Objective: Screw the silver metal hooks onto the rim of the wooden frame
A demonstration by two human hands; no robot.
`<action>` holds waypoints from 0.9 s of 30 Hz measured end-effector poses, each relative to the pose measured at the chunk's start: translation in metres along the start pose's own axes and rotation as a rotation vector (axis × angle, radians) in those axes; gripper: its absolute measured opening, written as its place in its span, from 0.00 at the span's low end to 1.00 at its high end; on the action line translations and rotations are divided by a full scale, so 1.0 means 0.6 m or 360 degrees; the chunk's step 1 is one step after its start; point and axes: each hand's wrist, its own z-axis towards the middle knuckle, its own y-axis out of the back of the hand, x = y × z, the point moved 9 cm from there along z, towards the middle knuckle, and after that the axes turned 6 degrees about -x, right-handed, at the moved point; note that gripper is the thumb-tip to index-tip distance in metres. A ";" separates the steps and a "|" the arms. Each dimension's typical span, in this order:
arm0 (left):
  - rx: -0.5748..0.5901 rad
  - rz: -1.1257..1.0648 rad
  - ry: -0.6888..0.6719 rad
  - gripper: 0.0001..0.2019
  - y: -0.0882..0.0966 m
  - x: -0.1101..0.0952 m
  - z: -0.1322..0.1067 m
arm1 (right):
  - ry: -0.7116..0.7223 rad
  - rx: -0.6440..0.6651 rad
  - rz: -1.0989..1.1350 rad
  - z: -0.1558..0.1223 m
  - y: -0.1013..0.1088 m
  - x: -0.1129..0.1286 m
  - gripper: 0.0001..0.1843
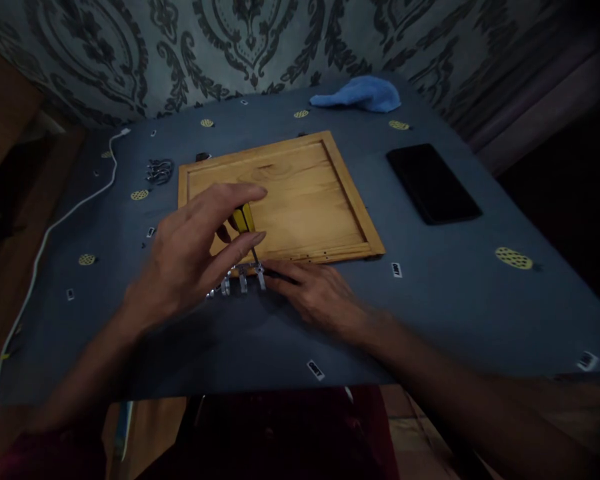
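A yellow-and-black screwdriver stands nearly upright, its tip down on a small silver metal hook at the near edge of a framed wooden panel. My left hand is curled round the handle, with thumb and forefinger either side of it. Close to the tip, my right hand presses at the panel's near edge. Its fingers are closed on a thin dark item, whose kind I cannot make out. Several more silver hooks line the edge to the left, partly behind my left hand.
A small pile of metal hooks lies left of the panel. Beyond it runs a white cable. To the right rests a black tablet-like slab; a blue cloth is at the back. The grey patterned tablecloth covers the table.
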 end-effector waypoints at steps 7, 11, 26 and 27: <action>0.0027 -0.0001 0.0052 0.14 0.002 -0.003 0.003 | 0.0046 -0.0148 -0.0048 0.000 0.015 0.007 0.21; 0.0067 0.0002 0.0100 0.14 0.001 -0.002 0.001 | 0.0039 -0.0139 -0.0051 -0.001 0.014 0.007 0.21; 0.0031 0.0140 -0.0078 0.15 0.012 -0.023 0.002 | 0.0037 -0.0183 -0.0073 -0.002 0.018 0.010 0.22; 0.0027 0.0145 -0.0084 0.15 0.012 -0.024 0.002 | 0.0037 -0.0176 -0.0079 -0.001 0.017 0.010 0.22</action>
